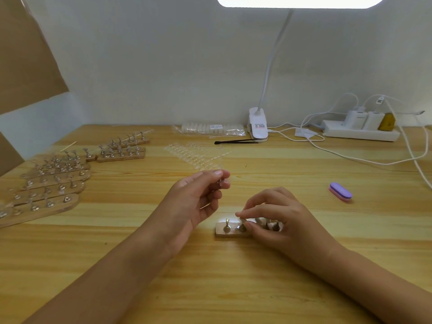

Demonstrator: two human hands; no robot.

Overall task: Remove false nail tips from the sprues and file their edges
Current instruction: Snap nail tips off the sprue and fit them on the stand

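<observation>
My left hand (198, 195) is raised above the table and pinches a small clear sprue piece (220, 182) between thumb and fingertips. Lower right, my right hand (275, 217) rests over a small wooden holder (225, 233) with metal pegs, its thumb and forefinger pinching a clear nail tip (242, 219) over one peg. Several clear sprues with nail tips (194, 155) lie on the table behind my left hand. A purple and pink nail file block (340, 191) lies to the right, apart from both hands.
Several wooden holders with pegs and nail tips (49, 181) fill the left side. At the back are a bag of nail tips (210, 129), black tweezers (236, 141), a clip lamp base (258, 123), and a power strip (360, 132) with white cables (350, 157).
</observation>
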